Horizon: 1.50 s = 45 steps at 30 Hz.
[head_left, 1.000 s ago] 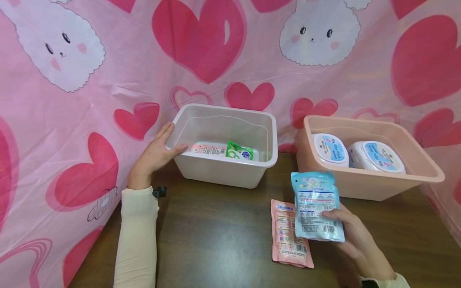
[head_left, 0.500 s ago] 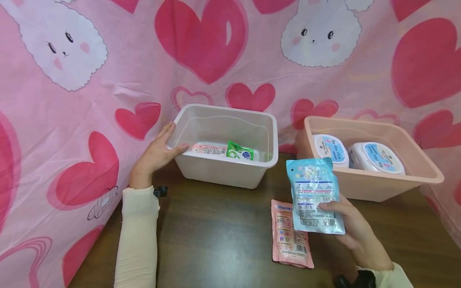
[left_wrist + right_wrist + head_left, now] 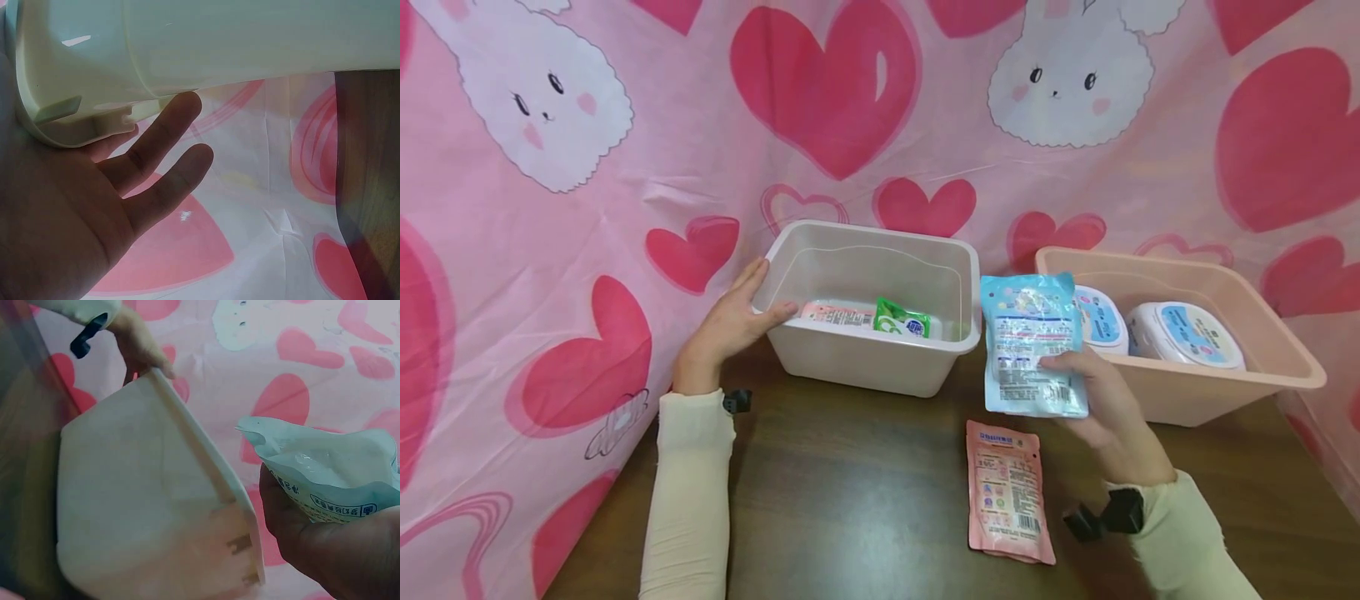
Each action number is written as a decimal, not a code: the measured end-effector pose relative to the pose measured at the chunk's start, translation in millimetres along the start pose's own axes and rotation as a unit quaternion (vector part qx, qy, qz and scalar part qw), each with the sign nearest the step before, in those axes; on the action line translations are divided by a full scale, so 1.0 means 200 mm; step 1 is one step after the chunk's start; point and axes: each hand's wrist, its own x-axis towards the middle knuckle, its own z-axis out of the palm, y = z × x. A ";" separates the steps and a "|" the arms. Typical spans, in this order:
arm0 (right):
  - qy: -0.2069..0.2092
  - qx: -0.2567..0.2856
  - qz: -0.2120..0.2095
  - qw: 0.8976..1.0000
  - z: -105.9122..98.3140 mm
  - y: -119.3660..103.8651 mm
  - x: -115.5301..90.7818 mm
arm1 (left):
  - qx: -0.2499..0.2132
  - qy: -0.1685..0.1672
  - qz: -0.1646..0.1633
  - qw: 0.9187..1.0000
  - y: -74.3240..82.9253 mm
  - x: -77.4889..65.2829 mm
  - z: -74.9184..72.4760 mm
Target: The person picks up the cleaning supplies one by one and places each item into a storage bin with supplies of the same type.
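My left hand (image 3: 722, 332) holds the near left corner of a greyish-white plastic bin (image 3: 857, 362), thumb over the rim. In the left wrist view, its fingers (image 3: 165, 186) extend under the rim along the outer wall. My right hand (image 3: 1108, 408) grips a light blue printed refill pouch (image 3: 1033, 346), thumb across its printed side. That pouch is upright just right of the white bin, in front of the peach bin's left end. Inside the white bin lie a pink packet (image 3: 838, 315) and a green packet (image 3: 901, 321). A pink pouch (image 3: 1006, 496) lies flat on the table below my right hand.
A peach bin (image 3: 1195, 400) stands at the right with two white lidded tubs (image 3: 1198, 333) in it. Behind both bins hangs a pink cloth (image 3: 850, 100) with hearts and rabbits. The tabletop (image 3: 850, 492) is dark wood.
My right hand has moved the blue pouch up and left, away from the pink pouch, which now shows fully. My left hand stays on the white bin.
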 end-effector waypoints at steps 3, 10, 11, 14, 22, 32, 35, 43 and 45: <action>0.026 0.021 0.011 0.999 0.04 -0.01 0.09 | -0.001 0.001 0.000 1.000 0.00 0.00 0.00; 0.066 0.091 0.035 0.993 0.10 0.01 0.32 | -0.011 0.000 -0.014 1.000 0.00 0.01 0.01; 0.067 0.097 0.037 0.992 0.11 0.02 0.35 | -0.012 -0.002 -0.016 1.000 0.00 0.01 0.01; 0.055 0.112 0.044 0.991 0.11 0.03 0.44 | -0.015 -0.004 -0.018 1.000 0.00 0.00 0.01; 0.049 0.135 0.084 0.986 0.15 0.08 0.64 | -0.014 -0.002 -0.017 1.000 -0.01 0.01 0.00; 0.063 0.082 0.121 0.987 0.17 0.09 0.72 | -0.012 0.000 -0.007 1.000 0.00 0.01 0.01; 0.061 0.080 0.124 0.987 0.17 0.09 0.72 | -0.011 0.001 -0.006 1.000 0.00 0.01 0.01; 0.107 -0.067 0.134 0.983 0.23 0.12 0.75 | -0.012 -0.002 0.002 1.000 0.00 0.01 0.00; 0.136 -0.125 0.123 0.975 0.25 0.13 0.75 | -0.013 -0.003 0.003 1.000 -0.01 0.00 0.00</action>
